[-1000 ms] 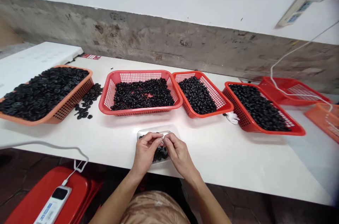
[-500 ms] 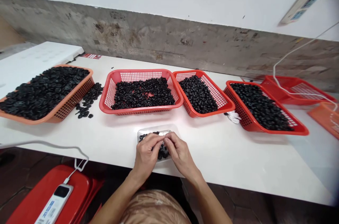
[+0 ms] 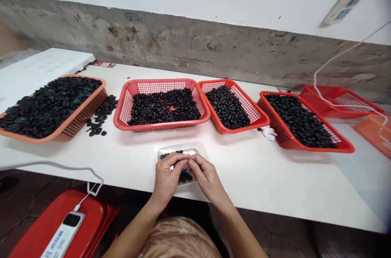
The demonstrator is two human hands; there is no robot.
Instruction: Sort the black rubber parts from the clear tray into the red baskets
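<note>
My left hand [image 3: 169,172] and my right hand [image 3: 205,171] meet fingertip to fingertip above a small clear plastic tray [image 3: 162,151]. Both are closed in a pinch, thumb against fingers; whatever sits between the tips is hidden or too small to make out. Below them in the tray lie small black ring-like parts [image 3: 185,176], partly covered by my hands. Straight ahead stands a red basket [image 3: 161,126] of small black rings [image 3: 166,105]. Beside it on the right, another red basket [image 3: 255,114] holds thicker black round pieces [image 3: 227,107].
At the left, an orange basket [image 3: 97,97] is heaped with flat black pieces, some spilled beside it [image 3: 97,125]. A third filled red basket [image 3: 282,138] stands right, near a crumpled white scrap [image 3: 269,132]. Left below the table, a power bank [image 3: 64,233] lies on a red stool [image 3: 45,219].
My hands stay pinched together over the tray, with only slight finger movement. The whole view has shifted a little.
</note>
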